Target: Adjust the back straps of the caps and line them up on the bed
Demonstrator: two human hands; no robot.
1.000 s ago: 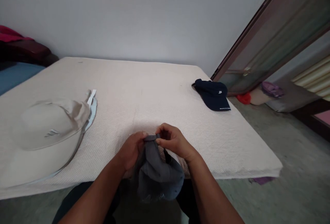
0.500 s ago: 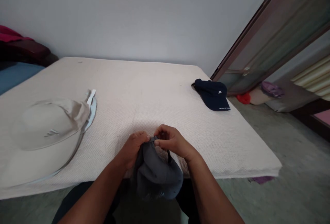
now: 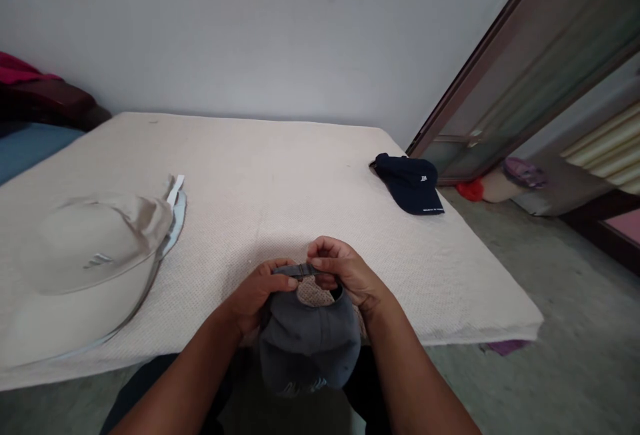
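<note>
A dark grey baseball cap (image 3: pixel 310 335) hangs at the near edge of the bed, its back opening facing up and away from me. Across that opening runs the cap's adjustable strap (image 3: pixel 296 271) with a small metal buckle. My left hand (image 3: pixel 257 291) pinches the strap's left end, thumb on top. On the other side, my right hand (image 3: pixel 343 271) grips the strap to the right of the buckle between thumb and fingers. Part of the strap is hidden under the fingers.
Beige caps (image 3: pixel 95 241) lie stacked at the left, with a white strap sticking out. A navy cap (image 3: pixel 410 181) sits at the right. They rest on a cream bedspread (image 3: pixel 240 155) against a pale wall. Purple and red items (image 3: pixel 523 173) are on the floor beyond.
The strap has been drawn out straight across the opening, showing the buckle. My right hand has shifted slightly right, and the cap has turned to face more squarely.
</note>
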